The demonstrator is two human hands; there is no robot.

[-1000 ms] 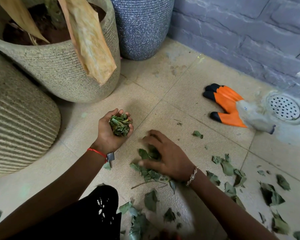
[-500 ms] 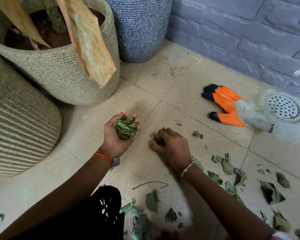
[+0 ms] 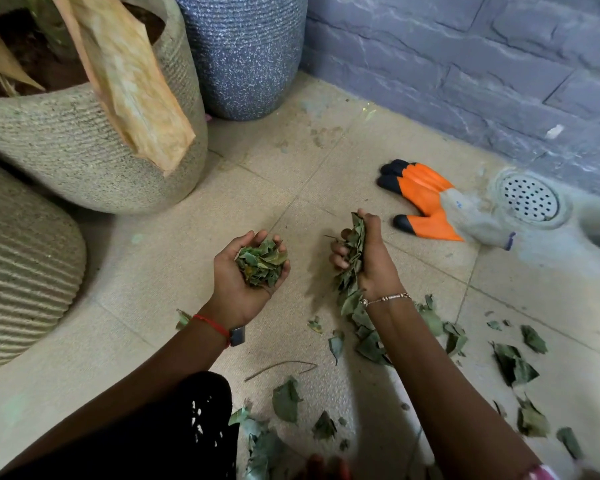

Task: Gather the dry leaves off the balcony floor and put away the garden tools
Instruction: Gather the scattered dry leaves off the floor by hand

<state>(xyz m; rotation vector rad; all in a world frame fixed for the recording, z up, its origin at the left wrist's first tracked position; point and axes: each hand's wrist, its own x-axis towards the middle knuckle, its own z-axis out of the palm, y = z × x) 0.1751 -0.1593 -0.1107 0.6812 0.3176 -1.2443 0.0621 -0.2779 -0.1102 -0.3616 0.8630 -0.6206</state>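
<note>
Soft even daylight, faint shadows; wide-angle bending at edges, bottom edge blurred

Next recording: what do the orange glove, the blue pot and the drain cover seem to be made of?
Orange glove: grey fabric cuff, fingers dipped in smooth orange rubbery coating with black tips, probably latex or nitrile. Blue pot: matte, speckled, finely ribbed wall, looks like stone-finish cement or resin. Drain cover: pale perforated disc, metal or plastic, too blurred to tell.
</note>
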